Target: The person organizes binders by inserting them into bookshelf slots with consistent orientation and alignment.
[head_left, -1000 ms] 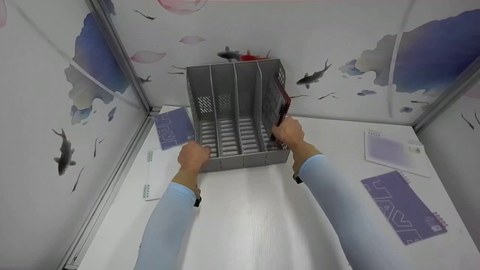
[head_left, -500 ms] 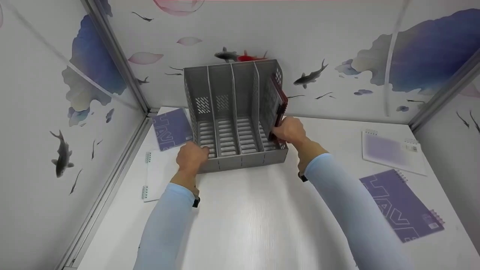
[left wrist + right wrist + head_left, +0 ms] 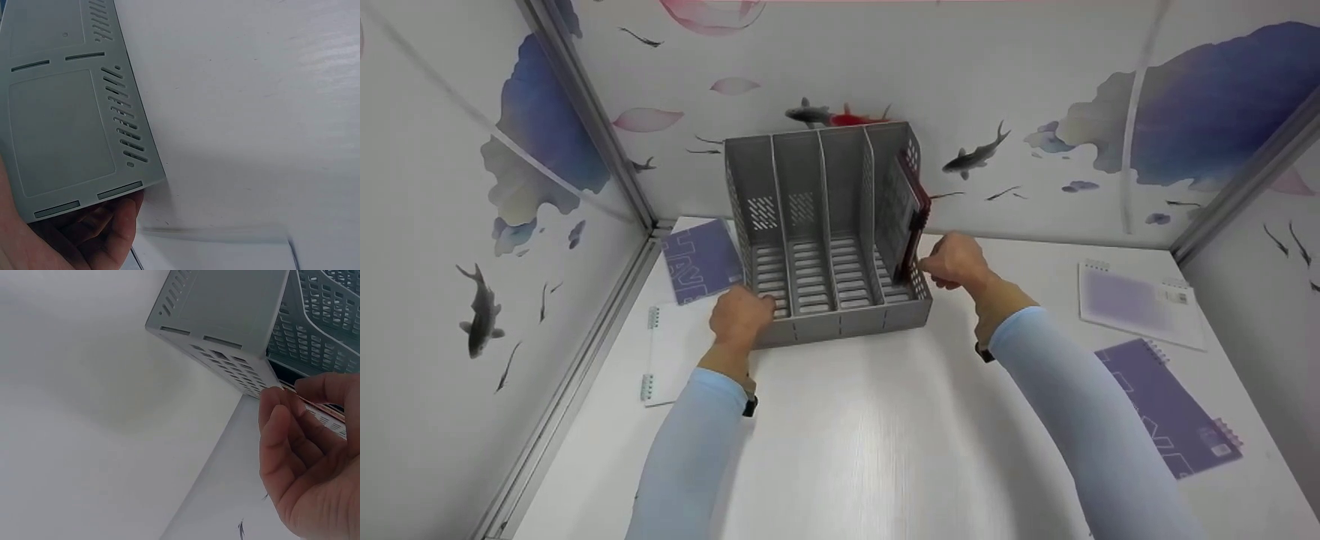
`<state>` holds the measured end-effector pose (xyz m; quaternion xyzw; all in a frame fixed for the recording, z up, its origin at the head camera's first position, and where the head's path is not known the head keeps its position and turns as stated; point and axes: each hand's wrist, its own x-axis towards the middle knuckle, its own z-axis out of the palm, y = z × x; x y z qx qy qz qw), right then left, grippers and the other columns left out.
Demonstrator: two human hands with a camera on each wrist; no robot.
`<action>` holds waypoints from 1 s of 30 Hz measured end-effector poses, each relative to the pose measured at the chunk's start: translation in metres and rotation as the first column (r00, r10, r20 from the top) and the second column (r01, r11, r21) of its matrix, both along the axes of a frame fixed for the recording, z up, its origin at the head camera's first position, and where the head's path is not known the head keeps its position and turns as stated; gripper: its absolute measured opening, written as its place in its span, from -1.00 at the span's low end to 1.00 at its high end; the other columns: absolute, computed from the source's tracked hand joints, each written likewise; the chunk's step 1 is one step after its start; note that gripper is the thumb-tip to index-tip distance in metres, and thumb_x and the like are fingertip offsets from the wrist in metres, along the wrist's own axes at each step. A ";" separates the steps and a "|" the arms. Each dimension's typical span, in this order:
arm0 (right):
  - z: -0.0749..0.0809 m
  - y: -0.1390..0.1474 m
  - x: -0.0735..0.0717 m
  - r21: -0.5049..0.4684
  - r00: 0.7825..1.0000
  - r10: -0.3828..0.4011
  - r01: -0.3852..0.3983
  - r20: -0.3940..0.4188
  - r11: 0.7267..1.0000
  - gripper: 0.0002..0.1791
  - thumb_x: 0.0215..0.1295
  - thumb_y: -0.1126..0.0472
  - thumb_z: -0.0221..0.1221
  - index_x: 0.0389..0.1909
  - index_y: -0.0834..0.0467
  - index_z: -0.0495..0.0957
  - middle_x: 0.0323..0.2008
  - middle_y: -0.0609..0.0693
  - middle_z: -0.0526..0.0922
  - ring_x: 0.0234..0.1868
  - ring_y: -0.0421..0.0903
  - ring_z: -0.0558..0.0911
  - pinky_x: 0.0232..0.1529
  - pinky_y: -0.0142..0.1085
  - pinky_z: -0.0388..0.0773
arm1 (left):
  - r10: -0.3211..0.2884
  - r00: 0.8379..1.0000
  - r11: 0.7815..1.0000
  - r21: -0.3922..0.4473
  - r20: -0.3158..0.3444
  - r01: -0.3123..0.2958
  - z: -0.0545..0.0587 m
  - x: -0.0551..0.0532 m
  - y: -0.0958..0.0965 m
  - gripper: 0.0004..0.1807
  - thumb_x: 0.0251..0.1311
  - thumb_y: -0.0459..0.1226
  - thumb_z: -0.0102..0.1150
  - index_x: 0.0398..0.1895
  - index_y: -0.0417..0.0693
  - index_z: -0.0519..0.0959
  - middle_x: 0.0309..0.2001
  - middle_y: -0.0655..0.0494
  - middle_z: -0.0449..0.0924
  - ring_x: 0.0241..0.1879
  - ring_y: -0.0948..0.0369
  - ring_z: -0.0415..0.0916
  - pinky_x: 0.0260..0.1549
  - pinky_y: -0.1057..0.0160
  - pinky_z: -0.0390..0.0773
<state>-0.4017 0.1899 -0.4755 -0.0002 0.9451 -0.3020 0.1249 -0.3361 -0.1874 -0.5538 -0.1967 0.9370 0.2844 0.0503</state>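
A grey file rack (image 3: 825, 322) with upright dividers stands near the back wall. My left hand (image 3: 740, 316) grips its front left corner, thumb over the low front edge; in the left wrist view the curled fingers (image 3: 121, 225) lie under the rack's edge. In the rightmost compartment a dark red spiral notebook (image 3: 913, 214) stands upright against the side wall. My right hand (image 3: 958, 260) is beside that wall, off the notebook, with loosely bent fingers. In the right wrist view its thumb and fingers (image 3: 275, 430) are apart at the wall's edge; whether they touch it is unclear.
On the left lie a purple notebook (image 3: 703, 262) and a white spiral notebook (image 3: 679, 352) on the white table (image 3: 847, 435). To the right are a pale spiral notebook (image 3: 1136, 304) and another purple one (image 3: 1174, 412), partly behind the right sleeve (image 3: 1050, 382).
My right hand has let go of the red notebook and moved right, out of the compartment to the rack's outer side. The left hand keeps its grip on the rack's corner.
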 end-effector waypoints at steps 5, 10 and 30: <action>-0.002 0.014 0.000 0.000 0.999 0.007 -0.007 0.034 1.000 -0.68 0.38 0.19 0.28 -0.08 0.38 0.77 -0.51 0.00 0.75 -0.49 -0.13 0.74 -0.32 -0.23 0.81 | 0.004 1.000 1.000 0.008 0.008 -0.004 -0.001 0.000 -0.001 -0.51 0.48 0.02 0.13 0.01 -0.20 0.79 -0.02 -0.18 0.86 -0.07 -0.09 0.81 -0.08 -0.13 0.76; -0.005 0.028 0.000 0.015 0.997 -0.019 0.018 0.069 1.000 -0.69 0.38 0.17 0.34 -0.07 0.36 0.77 -0.40 0.08 0.81 -0.44 -0.11 0.78 -0.38 -0.30 0.78 | 0.009 1.000 1.000 0.005 0.004 -0.009 -0.001 -0.001 -0.002 -0.54 0.45 0.01 0.14 -0.03 -0.18 0.79 -0.06 -0.15 0.86 -0.14 -0.04 0.77 -0.15 -0.09 0.73; -0.025 0.081 0.009 0.010 0.979 -0.100 0.100 0.178 0.995 -0.56 0.43 0.20 0.43 0.16 0.42 0.69 -0.25 0.07 0.69 -0.26 -0.05 0.72 -0.17 -0.23 0.81 | -0.005 1.000 1.000 0.003 -0.003 0.005 0.001 0.002 0.001 -0.57 0.47 0.00 0.12 -0.17 -0.15 0.80 -0.14 -0.13 0.85 -0.29 0.04 0.68 -0.38 0.04 0.59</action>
